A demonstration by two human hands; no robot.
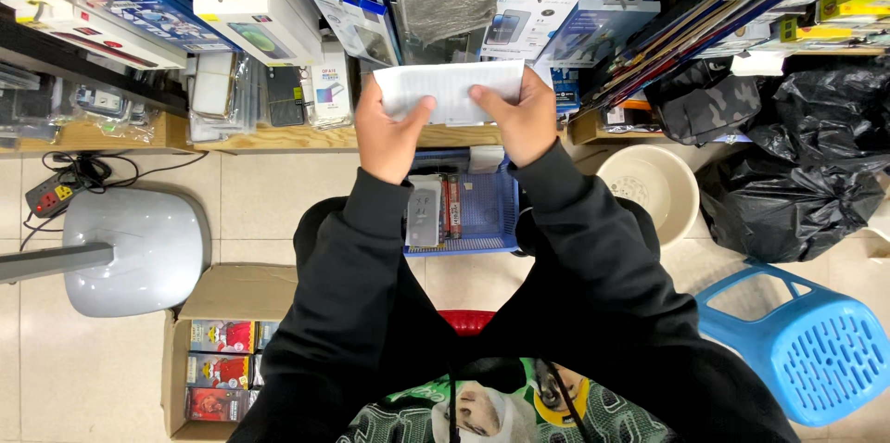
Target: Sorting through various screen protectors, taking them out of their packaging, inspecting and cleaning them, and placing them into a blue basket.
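Seen from above, a person in black sleeves held a white sheet of paper up at chest height, in front of shelves crowded with boxed phone accessories. The left hand gripped the sheet's left edge, thumb on top; the right hand pinched its right edge the same way. Both hands were closed on the paper, which hung between them above a blue plastic basket holding small packaged items. A grey cloth hung on the shelf just behind the sheet. On the floor sat an open cardboard box of colourful packs to the left, and a beige bucket, black rubbish bags and a blue plastic stool to the right. The step in hand appeared to be reading or checking the sheet; any next move would call for freeing one hand.
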